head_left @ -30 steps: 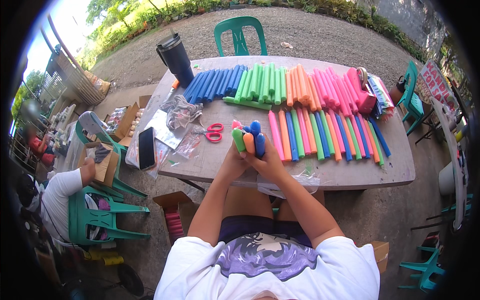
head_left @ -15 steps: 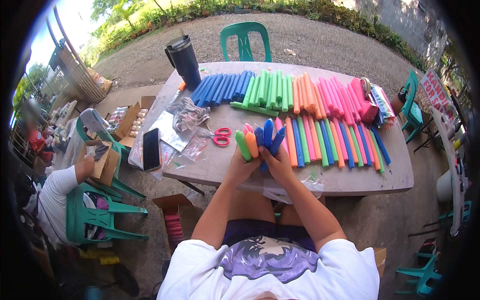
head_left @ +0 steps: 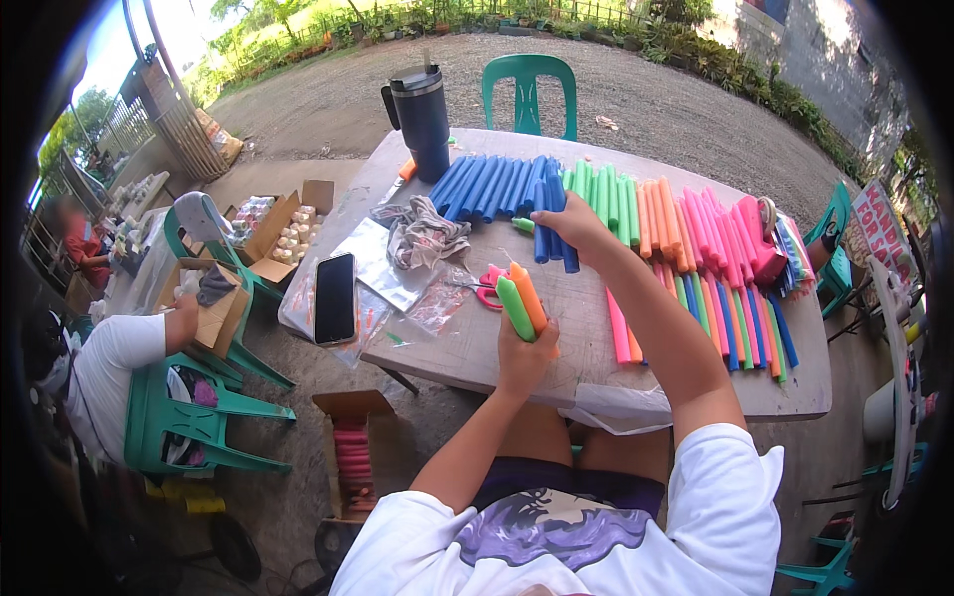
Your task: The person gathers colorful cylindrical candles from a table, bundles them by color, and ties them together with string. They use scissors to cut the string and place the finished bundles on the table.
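My left hand (head_left: 527,356) is closed around a small upright bunch of candles near the table's front edge, with a green candle (head_left: 514,306) and an orange candle (head_left: 529,296) showing. Behind them pokes up a bit of pink. My right hand (head_left: 576,221) reaches across the table and grips several blue candles (head_left: 553,238), beside the right end of a row of blue candles (head_left: 485,187). Rows of green candles (head_left: 608,199), orange candles (head_left: 660,221) and pink candles (head_left: 712,230) continue rightward. Nearer me lies a mixed-colour row (head_left: 740,328), partly hidden by my right forearm.
On the table's left are a phone (head_left: 334,298), a crumpled cloth (head_left: 425,234), red-handled scissors (head_left: 489,290) and a dark tumbler (head_left: 421,119). A pink tape dispenser (head_left: 763,238) stands at the right. A box of pink candles (head_left: 354,457) sits on the floor; a person's arm (head_left: 179,323) is at left.
My hands have moved apart. The blue candles went with my right hand, away from me to the blue row, while my left hand keeps the green and orange ones.
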`<state>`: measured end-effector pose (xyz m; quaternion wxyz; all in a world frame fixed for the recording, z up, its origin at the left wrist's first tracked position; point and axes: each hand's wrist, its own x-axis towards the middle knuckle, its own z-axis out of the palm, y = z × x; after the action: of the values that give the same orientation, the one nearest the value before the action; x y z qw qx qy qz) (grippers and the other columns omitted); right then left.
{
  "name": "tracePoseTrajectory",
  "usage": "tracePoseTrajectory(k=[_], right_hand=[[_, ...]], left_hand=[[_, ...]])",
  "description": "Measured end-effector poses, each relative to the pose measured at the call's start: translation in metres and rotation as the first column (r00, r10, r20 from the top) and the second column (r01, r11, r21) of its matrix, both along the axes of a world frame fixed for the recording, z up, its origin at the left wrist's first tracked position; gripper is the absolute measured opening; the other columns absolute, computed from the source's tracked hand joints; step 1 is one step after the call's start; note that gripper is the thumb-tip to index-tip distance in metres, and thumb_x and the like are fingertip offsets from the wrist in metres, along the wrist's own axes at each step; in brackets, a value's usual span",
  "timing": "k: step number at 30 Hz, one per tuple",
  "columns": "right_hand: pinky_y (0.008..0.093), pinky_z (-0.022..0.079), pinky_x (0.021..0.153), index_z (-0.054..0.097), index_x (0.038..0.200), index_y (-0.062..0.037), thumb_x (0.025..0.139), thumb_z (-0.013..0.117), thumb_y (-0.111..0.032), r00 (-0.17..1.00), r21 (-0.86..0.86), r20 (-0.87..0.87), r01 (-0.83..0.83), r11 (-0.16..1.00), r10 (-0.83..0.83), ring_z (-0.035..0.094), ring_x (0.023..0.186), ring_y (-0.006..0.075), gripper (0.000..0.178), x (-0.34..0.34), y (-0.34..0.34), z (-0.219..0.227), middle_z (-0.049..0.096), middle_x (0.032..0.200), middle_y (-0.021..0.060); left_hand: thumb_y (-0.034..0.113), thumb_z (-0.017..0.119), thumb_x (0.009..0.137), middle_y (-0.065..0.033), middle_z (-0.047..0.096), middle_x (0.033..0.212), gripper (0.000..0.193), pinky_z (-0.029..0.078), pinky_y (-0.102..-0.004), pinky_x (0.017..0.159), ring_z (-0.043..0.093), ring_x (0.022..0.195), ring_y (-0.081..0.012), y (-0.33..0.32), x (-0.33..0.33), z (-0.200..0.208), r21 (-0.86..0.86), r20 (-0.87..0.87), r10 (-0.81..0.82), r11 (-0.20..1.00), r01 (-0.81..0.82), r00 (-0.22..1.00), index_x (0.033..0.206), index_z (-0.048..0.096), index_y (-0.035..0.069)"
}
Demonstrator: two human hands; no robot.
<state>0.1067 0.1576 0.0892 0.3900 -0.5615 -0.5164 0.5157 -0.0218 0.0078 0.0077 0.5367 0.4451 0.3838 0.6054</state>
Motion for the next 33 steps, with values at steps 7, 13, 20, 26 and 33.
tracePoseTrajectory(k=[7, 13, 20, 26, 33], right_hand=[[0.0429, 0.049, 0.090, 0.041, 0.133, -0.0020, 0.080, 0.058, -0.009, 0.555, 0.208, 0.792, 0.144, 0.967, -0.253, 0.056, 0.112, 0.0387, 0.056, -0.035, 0.116, -0.005, 0.051, 0.123, 0.0270], [0.0452, 0.048, 0.090, 0.053, 0.122, -0.0044, 0.083, 0.053, -0.012, 0.310, -0.033, 0.950, 0.033, 0.999, 0.021, 0.058, 0.112, 0.0321, 0.041, -0.048, 0.133, 0.011, 0.059, 0.121, 0.0180], [0.0435, 0.050, 0.086, 0.049, 0.123, 0.0001, 0.086, 0.059, -0.030, 0.273, 0.316, 0.903, 0.097, 0.944, -0.330, 0.058, 0.112, 0.0335, 0.049, -0.034, 0.140, -0.013, 0.058, 0.119, 0.0195], [0.0433, 0.047, 0.092, 0.043, 0.128, 0.0023, 0.087, 0.055, -0.048, 0.581, 0.035, 0.814, -0.063, 0.997, 0.008, 0.055, 0.112, 0.0410, 0.066, -0.090, 0.112, 0.004, 0.043, 0.134, 0.0252], [0.0394, 0.047, 0.094, 0.014, 0.147, -0.0029, 0.073, 0.063, -0.062, 0.501, -0.029, 0.865, 0.015, 0.999, 0.018, 0.053, 0.116, 0.0406, 0.107, -0.124, 0.113, -0.003, 0.029, 0.136, 0.0364]], left_hand=[[0.005, 0.064, 0.080, -0.0052, 0.054, 0.086, 0.045, 0.048, -0.0306, 0.068, 0.056, 0.075, -0.0138, 0.002, 0.001, -0.009, 0.024, -0.052, -0.040, 0.999, 0.041, 0.998, 0.120, 0.043, 0.002], [0.005, 0.065, 0.080, -0.0059, 0.055, 0.089, 0.048, 0.048, -0.0298, 0.071, 0.056, 0.080, -0.0132, -0.001, -0.005, 0.001, -0.037, -0.082, -0.092, 0.995, 0.089, 0.992, 0.122, 0.042, 0.002], [0.005, 0.065, 0.080, -0.0061, 0.054, 0.089, 0.046, 0.047, -0.0299, 0.072, 0.055, 0.080, -0.0140, -0.003, -0.003, 0.004, -0.011, -0.068, -0.075, 0.997, 0.074, 0.995, 0.120, 0.044, 0.001], [0.005, 0.065, 0.079, -0.0080, 0.053, 0.096, 0.050, 0.046, -0.0299, 0.076, 0.054, 0.085, -0.0152, -0.001, -0.003, 0.001, -0.012, -0.073, -0.077, 0.997, 0.076, 0.994, 0.124, 0.043, 0.001], [0.003, 0.062, 0.078, -0.0080, 0.051, 0.101, 0.056, 0.044, -0.0289, 0.079, 0.053, 0.091, -0.0163, 0.000, -0.005, 0.002, 0.025, -0.001, -0.132, 0.991, 0.132, 0.991, 0.129, 0.040, 0.001]])
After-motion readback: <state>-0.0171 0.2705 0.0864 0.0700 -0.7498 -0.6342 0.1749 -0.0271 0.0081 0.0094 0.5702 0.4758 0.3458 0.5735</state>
